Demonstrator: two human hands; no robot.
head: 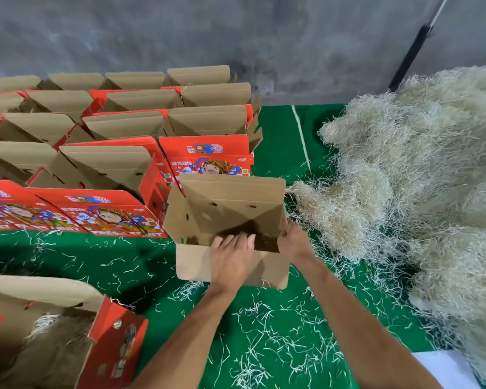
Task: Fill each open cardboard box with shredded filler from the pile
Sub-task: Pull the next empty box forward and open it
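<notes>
An open cardboard box (225, 203) stands in the middle of the green mat, its flaps spread and its inside dark and bare. My left hand (230, 258) lies flat on the near flap, fingers straight and reaching over the rim. At the box's right near corner my right hand (293, 242) holds the edge with curled fingers. A large pile of pale shredded filler (410, 181) lies just right of the box. Another box (40, 332) at the lower left holds filler.
Several rows of open red printed boxes (118, 130) fill the left and back of the mat. Loose filler strands (278, 341) litter the green mat (96, 265) in front. A grey wall rises behind, with a dark pole (410, 54) leaning on it.
</notes>
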